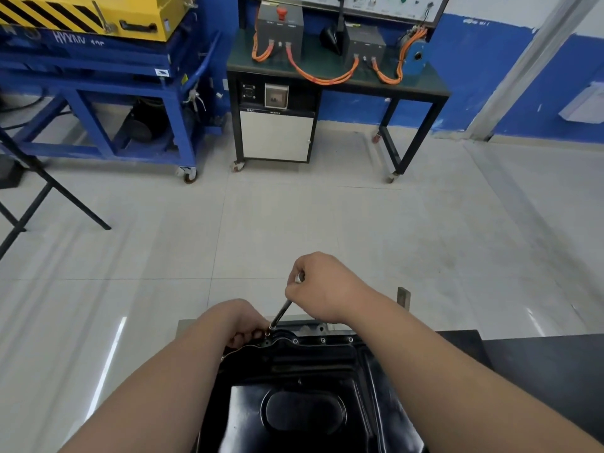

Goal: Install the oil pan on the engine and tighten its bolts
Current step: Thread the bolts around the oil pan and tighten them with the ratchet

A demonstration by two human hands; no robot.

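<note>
The pan (304,387) lies at the bottom centre of the frame, sump side up. Its flange is seated on what we take to be the engine, which is almost wholly hidden beneath it. We judge the pan a stiff pressed-metal part, moderately heavy, glossy and probably slippery. Take hold of it at the flange edges, not on the smooth sump.

Three bolts (323,340) stand in the far flange. The driver (281,316) slants down to the far left corner of that flange, where its tip meets a fastener.

The right hand (322,286) is above and beyond the pan, its grip closed fully round the driver's handle. The left hand (243,325) is at the same corner, just beside the tip. Its fingers curl, but we cannot tell whether its grip is on the tip, a bolt or the pan's edge.

A dark surface (539,371) lies at the lower right, with pale floor (327,223) beyond.
</note>
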